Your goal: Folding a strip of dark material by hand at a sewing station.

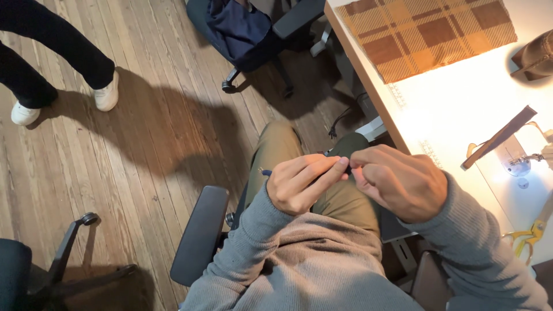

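Note:
My left hand (302, 184) and my right hand (400, 181) meet above my lap, fingertips pinched together on a small dark object (345, 168) that is mostly hidden by the fingers. A small blue tip (266, 171) pokes out at the left side of my left hand. I sit in an office chair, wearing a grey sweater and olive trousers.
A white table (461, 109) on the right carries a brown plaid cloth (426, 31), a brown strap (500, 137), a dark brown leather item (536, 56), yellow-handled scissors (527, 236) and a small metal piece (518, 166). Another person's legs (52, 57) stand at the upper left. Office chairs (253, 29) surround me on the wooden floor.

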